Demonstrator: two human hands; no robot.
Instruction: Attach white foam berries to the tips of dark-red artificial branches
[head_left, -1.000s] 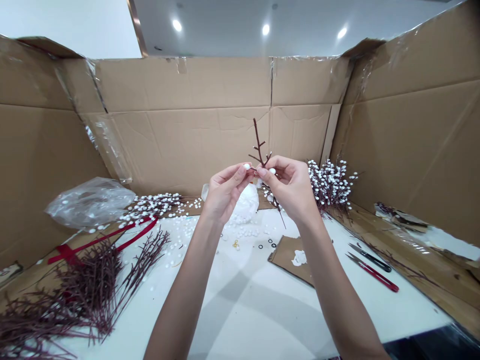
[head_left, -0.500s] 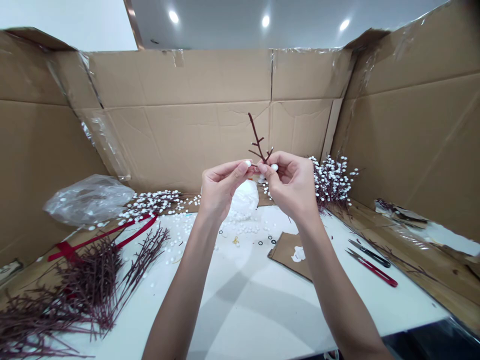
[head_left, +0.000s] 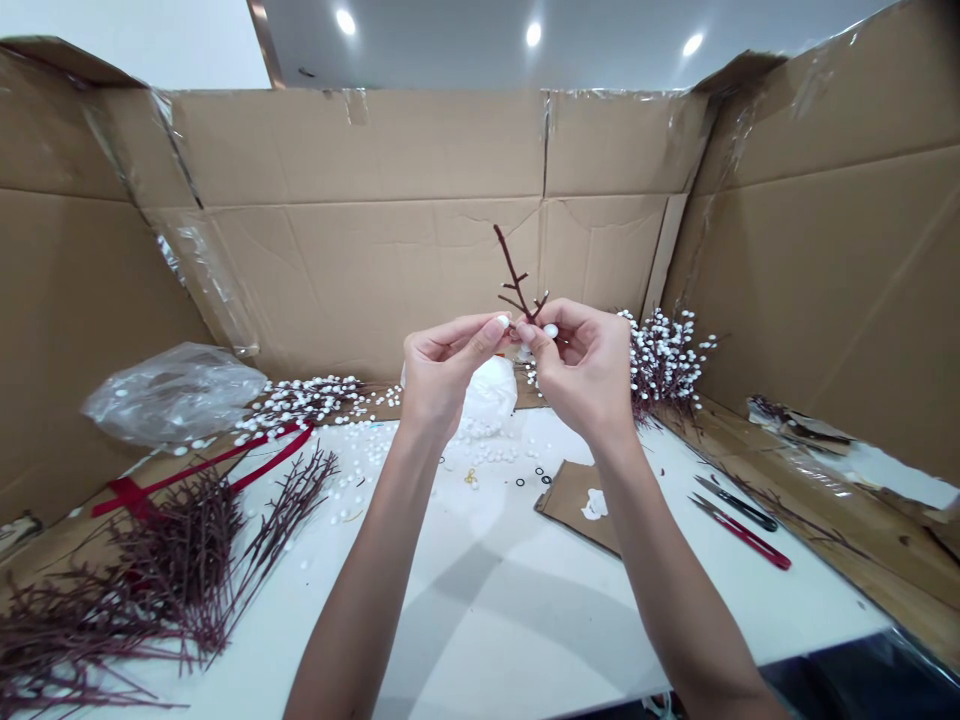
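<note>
My right hand (head_left: 585, 365) pinches a brown artificial twig (head_left: 512, 262) near its lower forks, and the bare top of the twig points up and slightly left. Close to the right thumb shows a white berry (head_left: 550, 331). My left hand (head_left: 450, 365) is closed, with thumb and forefinger pinching another white berry (head_left: 502, 321) at the end of a side shoot. Both hands meet in mid-air over the table, fingertips almost touching. The lower stem of the twig is hidden behind the right fingers.
Bare brown twigs (head_left: 187, 560) with a red ribbon (head_left: 274, 460) lie at left. Berry-covered twigs (head_left: 664, 360) stand back right, others (head_left: 307, 400) near a plastic bag (head_left: 172, 390). A cardboard piece (head_left: 566, 500) with white glue and red snips (head_left: 742, 535) are at right. Cardboard walls (head_left: 375, 250) enclose the table.
The left fingertips and their berry have moved slightly right and up, closer to the twig. My right hand keeps its hold almost unchanged. The whole view has shifted a little.
</note>
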